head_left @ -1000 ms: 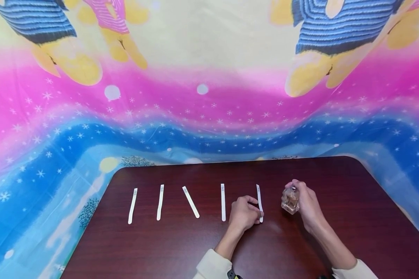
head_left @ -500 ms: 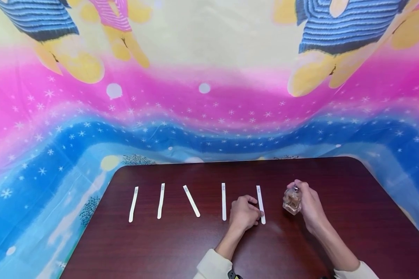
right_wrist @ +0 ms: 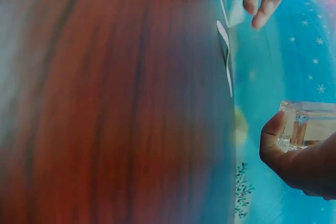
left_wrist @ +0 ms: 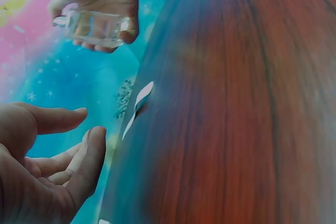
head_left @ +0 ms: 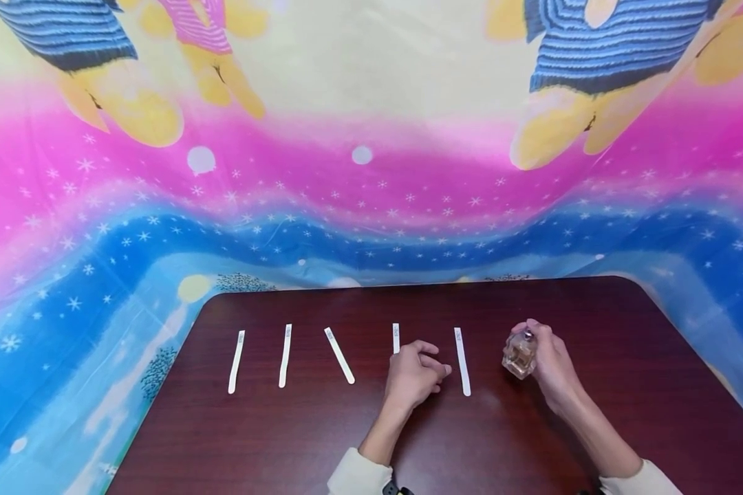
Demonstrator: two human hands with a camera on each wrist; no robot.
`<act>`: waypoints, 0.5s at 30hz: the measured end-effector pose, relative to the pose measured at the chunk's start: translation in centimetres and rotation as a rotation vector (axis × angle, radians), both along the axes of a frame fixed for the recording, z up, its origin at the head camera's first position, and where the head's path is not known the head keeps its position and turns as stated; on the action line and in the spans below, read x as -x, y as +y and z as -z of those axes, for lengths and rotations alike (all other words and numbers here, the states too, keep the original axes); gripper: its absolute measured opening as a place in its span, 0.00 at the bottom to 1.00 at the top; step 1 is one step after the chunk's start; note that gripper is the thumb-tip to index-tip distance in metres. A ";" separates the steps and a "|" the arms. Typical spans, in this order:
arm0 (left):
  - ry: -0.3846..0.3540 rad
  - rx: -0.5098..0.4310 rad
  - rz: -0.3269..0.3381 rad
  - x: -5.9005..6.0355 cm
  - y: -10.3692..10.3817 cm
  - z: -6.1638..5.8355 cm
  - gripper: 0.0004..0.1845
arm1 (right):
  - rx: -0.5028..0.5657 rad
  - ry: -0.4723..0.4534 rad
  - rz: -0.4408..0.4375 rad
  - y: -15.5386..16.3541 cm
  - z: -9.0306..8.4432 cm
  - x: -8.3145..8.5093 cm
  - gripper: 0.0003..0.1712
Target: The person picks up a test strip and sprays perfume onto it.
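Note:
Five white paper strips lie in a row on the dark wooden table (head_left: 272,440). My left hand (head_left: 436,363) hovers with loosely curled fingers over the lower part of the fourth strip (head_left: 395,337) and holds nothing. The left wrist view shows the left hand's fingers (left_wrist: 89,150) relaxed and empty. The fifth strip (head_left: 462,361) lies free between my hands, also seen as a strip (left_wrist: 137,106) in the left wrist view. My right hand (head_left: 535,342) grips a small clear perfume bottle (head_left: 520,354) of amber liquid, tilted above the table; the bottle (right_wrist: 310,124) shows again by the right thumb.
Three more strips lie to the left: one (head_left: 236,361), a second (head_left: 284,355) and a slanted third (head_left: 339,355). A colourful cartoon cloth (head_left: 359,172) hangs behind and drapes around the table. The table's far edge (head_left: 421,283) runs close behind the strips.
My left hand has let go of the fifth strip's lower end and moved left, so it covers part of the fourth strip. The right hand and bottle have barely moved.

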State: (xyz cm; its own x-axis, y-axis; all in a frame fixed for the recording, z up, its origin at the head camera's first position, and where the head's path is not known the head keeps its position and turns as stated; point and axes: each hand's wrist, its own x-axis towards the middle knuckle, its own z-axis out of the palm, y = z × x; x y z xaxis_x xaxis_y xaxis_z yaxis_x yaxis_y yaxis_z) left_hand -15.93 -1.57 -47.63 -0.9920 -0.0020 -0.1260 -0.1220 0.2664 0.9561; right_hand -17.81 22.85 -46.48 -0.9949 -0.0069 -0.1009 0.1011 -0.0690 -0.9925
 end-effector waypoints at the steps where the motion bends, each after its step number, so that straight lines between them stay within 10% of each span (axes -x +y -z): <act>1: 0.001 -0.006 -0.005 0.0 -0.3 -0.1 0.18 | 0.001 0.004 -0.005 0.2 0.1 0.0 0.26; 15: 0.030 0.018 -0.027 -0.4 -2.7 -0.8 0.19 | -0.017 0.000 -0.073 2.2 0.9 0.0 0.24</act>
